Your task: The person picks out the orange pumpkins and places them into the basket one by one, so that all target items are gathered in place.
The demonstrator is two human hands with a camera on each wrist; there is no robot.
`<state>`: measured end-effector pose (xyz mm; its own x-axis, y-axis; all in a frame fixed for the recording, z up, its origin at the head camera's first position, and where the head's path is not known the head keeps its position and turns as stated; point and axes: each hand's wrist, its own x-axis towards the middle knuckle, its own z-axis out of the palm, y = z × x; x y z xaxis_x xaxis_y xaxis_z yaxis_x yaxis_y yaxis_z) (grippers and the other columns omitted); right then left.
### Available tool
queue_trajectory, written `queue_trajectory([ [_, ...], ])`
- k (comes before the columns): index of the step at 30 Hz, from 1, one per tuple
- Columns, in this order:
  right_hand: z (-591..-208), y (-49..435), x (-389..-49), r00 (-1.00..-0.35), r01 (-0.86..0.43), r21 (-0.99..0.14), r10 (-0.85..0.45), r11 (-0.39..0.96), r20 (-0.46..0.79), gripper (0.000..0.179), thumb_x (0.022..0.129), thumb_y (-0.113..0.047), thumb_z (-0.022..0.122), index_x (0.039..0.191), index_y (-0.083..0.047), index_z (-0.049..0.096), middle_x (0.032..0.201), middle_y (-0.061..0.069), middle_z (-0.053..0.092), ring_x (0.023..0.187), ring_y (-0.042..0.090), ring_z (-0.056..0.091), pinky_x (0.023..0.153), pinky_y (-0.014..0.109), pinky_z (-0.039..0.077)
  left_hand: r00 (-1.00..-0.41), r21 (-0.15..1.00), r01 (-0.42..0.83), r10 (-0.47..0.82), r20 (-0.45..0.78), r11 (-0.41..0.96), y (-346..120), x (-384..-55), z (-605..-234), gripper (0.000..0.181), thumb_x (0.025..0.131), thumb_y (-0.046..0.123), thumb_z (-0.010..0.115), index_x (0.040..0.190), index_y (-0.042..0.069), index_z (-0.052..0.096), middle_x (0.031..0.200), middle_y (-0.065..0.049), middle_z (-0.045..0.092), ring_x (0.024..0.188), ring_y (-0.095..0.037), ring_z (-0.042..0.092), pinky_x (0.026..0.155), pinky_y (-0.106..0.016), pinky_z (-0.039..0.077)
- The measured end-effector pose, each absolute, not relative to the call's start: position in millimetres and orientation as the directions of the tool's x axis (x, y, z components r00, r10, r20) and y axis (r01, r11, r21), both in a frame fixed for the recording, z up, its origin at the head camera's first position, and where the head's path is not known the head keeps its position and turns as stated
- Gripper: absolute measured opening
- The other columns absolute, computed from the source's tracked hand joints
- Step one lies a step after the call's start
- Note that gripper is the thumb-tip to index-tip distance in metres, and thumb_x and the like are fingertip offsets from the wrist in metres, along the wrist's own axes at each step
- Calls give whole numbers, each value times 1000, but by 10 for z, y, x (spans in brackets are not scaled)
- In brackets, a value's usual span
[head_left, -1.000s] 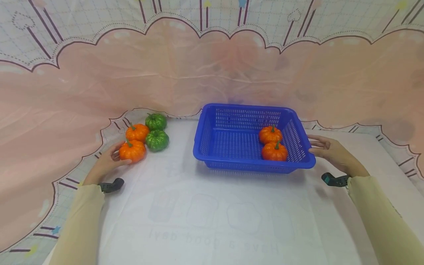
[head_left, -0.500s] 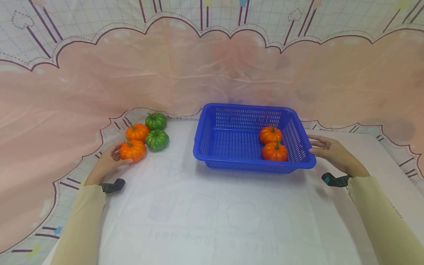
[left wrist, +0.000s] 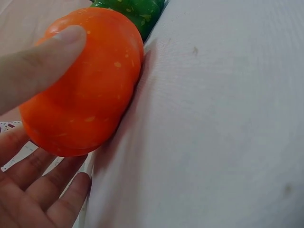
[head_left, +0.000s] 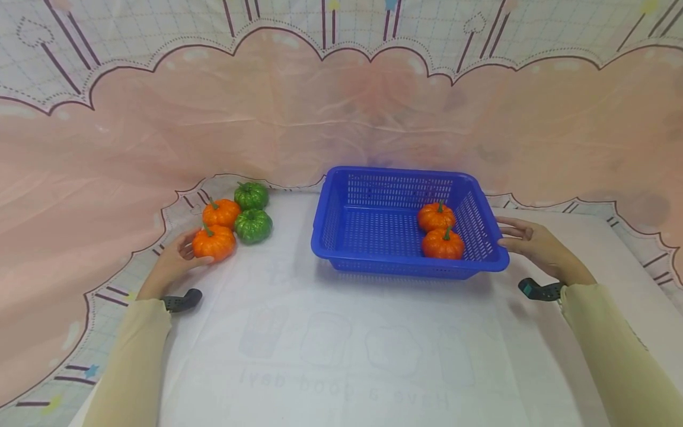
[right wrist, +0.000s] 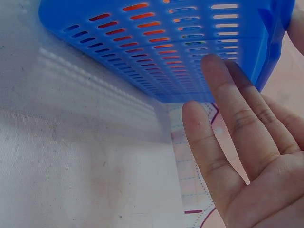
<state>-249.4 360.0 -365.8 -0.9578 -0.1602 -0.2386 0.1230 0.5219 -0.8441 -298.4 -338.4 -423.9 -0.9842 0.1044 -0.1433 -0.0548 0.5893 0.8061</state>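
My left hand (head_left: pixel 172 264) cups the nearest small orange pumpkin (head_left: pixel 215 244) from its left side. In the left wrist view the thumb lies over the pumpkin (left wrist: pixel 99 90), and the other fingers bend behind and below it. Over on the right, my right hand (head_left: pixel 546 252) is at the right end of a blue plastic basket (head_left: pixel 405 263), its fingers nearly straight. The right wrist view has those fingertips beside the slotted basket wall (right wrist: pixel 128 52), with the thumb up by the rim. Two orange pumpkins (head_left: pixel 436 217) sit inside the basket, toward its right end.
Behind the cupped pumpkin stands another orange pumpkin (head_left: pixel 221 212), with two green pumpkins (head_left: pixel 253 226) to its right. A white printed cloth (head_left: pixel 341 332) covers the table. A pink patterned curtain (head_left: pixel 341 118) rises along the back.
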Motion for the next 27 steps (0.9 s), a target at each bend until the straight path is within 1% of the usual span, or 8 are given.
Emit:
queue_trajectory([
  [8, -3637, 3594, -2487, -957, 125, -841, -160, 526, -242, 79, 93, -28, 58, 150, -3, 10, 152, 29, 19, 138, 49, 20, 107, 67, 23, -986, 812, -55, 94, -135, 581, -3360, -2953, -4211, 97, 83, 37, 70, 151, 9, 7, 155, -25, 9, 137, -51, 20, 109, -62, 25],
  [17, -3635, 3595, -2492, -956, 126, -833, -159, 539, -247, 79, 93, -29, 58, 150, -4, 9, 153, 28, 18, 138, 50, 19, 107, 68, 23, -990, 818, -76, 54, -130, 571, -3357, -2919, -4161, 97, 82, 42, 70, 151, 9, 10, 157, -21, 11, 138, -47, 21, 108, -63, 26],
  [22, -3633, 3597, -2491, -955, 125, -835, -163, 535, -248, 79, 93, -29, 58, 150, -3, 10, 152, 28, 19, 138, 49, 20, 107, 67, 23, -992, 817, -57, 56, -109, 574, -3366, -2931, -4141, 96, 83, 42, 69, 151, 11, 10, 156, -22, 13, 137, -47, 22, 108, -64, 26],
  [27, -3621, 3591, -2483, -956, 122, -839, -165, 530, -244, 78, 94, -28, 57, 150, -3, 9, 153, 29, 17, 138, 50, 19, 107, 68, 22, -997, 816, -7, 63, -53, 578, -3361, -2951, -4109, 92, 84, 35, 69, 151, 10, 12, 155, -24, 17, 136, -48, 26, 108, -62, 27],
])
